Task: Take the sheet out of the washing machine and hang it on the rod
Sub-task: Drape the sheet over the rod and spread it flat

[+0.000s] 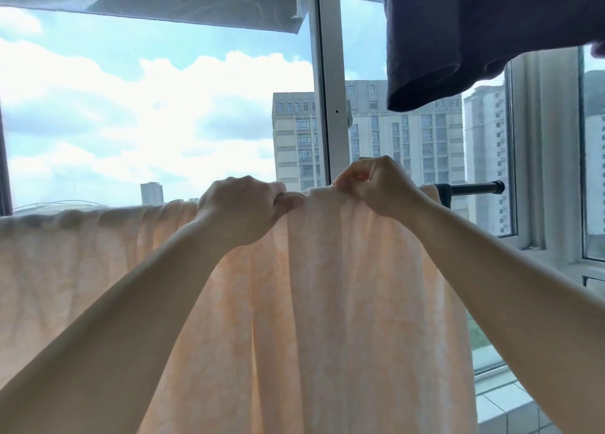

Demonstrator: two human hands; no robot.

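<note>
A pale peach sheet (343,302) hangs draped over a dark horizontal rod (474,188) in front of the window, spreading from the left edge of view to near the rod's right end. My left hand (242,207) pinches the sheet's top fold at the middle. My right hand (376,185) grips the same top fold just to the right, fingers closed on the cloth. Most of the rod is hidden under the sheet; only its right end shows. The washing machine is out of view.
A dark purple garment (474,34) hangs overhead at the upper right. A white window frame post (327,90) stands behind the sheet, with a tiled sill (507,404) at the lower right. High-rise buildings and sky lie beyond the glass.
</note>
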